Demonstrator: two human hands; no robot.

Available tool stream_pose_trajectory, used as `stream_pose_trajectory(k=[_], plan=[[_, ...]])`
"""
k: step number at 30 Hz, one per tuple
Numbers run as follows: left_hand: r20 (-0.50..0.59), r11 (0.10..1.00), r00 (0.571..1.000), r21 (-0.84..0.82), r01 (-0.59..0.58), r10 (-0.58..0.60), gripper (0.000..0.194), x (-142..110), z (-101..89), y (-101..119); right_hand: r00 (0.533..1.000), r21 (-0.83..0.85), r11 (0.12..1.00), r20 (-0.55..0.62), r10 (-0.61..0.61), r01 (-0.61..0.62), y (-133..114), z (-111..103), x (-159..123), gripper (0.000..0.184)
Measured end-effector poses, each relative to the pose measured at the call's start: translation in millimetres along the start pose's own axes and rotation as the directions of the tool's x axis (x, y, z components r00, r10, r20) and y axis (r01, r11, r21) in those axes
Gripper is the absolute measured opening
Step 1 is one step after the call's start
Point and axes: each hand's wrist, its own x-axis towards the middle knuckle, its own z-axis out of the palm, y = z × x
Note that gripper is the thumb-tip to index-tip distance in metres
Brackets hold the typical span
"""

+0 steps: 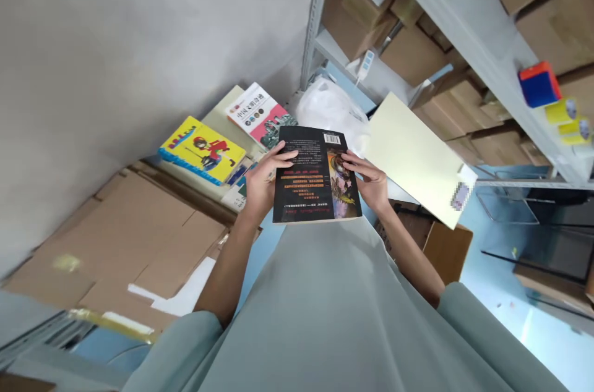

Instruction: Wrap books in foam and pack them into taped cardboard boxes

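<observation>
A black paperback book (301, 182) with orange and white print, a barcode and a colourful picture strip lies between my two hands, close to my body. My left hand (264, 178) grips its left edge, thumb and fingers on the cover. Along the right edge, my right hand (369, 178) holds it the same way, fingertips over the picture. Just beyond my left hand is a yellow book (204, 148) with a red-clad cartoon figure, on top of other books. Behind it rests a white and pink book (260, 110) with Chinese characters.
A white plastic bag (331, 107) sits behind the black book. To the right is a pale yellow board (413, 151). Metal shelving (464, 21) with cardboard boxes rises at the right. Flattened cardboard (139, 237) lies at the left by the wall.
</observation>
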Motion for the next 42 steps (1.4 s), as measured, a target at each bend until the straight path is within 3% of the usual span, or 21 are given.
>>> stream_pose_trajectory(k=[5,9,13,16,20,21,22,25,29,32,35,42], plan=[[0.115,0.995,0.989,0.033,-0.095,0.091,0.029,17,45.0,0,0.991,-0.012,0.999,-0.127,-0.041,0.04,18,-33,-24,0.02],[0.184,0.95,0.95,0.138,-0.28,0.253,0.027,32,84.3,-4,0.978,0.023,0.992,-0.174,-0.118,0.124,37,-69,-18,0.023],[0.261,0.9,0.904,0.192,-0.392,0.338,0.026,55,134.8,-6,0.963,0.015,0.979,-0.184,-0.199,0.205,59,-121,-4,0.023],[0.322,0.917,0.92,0.251,-0.311,0.224,0.036,73,179.0,-8,0.969,-0.024,0.983,-0.168,-0.182,0.18,74,-172,8,0.044],[0.318,0.918,0.947,0.385,-0.091,-0.04,0.092,99,242.8,-15,0.969,-0.095,0.992,-0.225,-0.099,0.079,90,-244,30,0.08],[0.331,0.911,0.94,0.408,-0.061,-0.085,0.097,106,259.3,-17,0.971,-0.087,0.994,-0.225,-0.08,0.062,92,-262,37,0.084],[0.353,0.903,0.927,0.427,-0.042,-0.123,0.094,113,275.7,-19,0.976,-0.068,0.997,-0.209,-0.057,0.044,95,-279,45,0.083],[0.417,0.901,0.879,0.432,0.031,-0.231,0.06,136,322.5,-26,0.989,0.043,0.997,-0.132,0.062,-0.057,101,-329,65,0.061],[0.434,0.911,0.819,0.335,0.24,-0.375,0.05,160,373.7,-40,0.951,0.338,0.896,-0.01,0.309,-0.288,113,-380,80,0.052],[0.423,0.886,0.792,0.346,0.309,-0.441,0.059,170,402.6,-56,0.909,0.456,0.802,0.037,0.415,-0.384,121,-401,83,0.043],[0.356,0.862,0.807,0.381,0.334,-0.47,0.073,173,422.5,-72,0.886,0.49,0.772,0.0,0.464,-0.405,126,-410,85,0.047],[0.306,0.855,0.82,0.368,0.366,-0.483,0.083,183,438.8,-77,0.861,0.508,0.758,-0.061,0.505,-0.408,136,-414,87,0.076]])
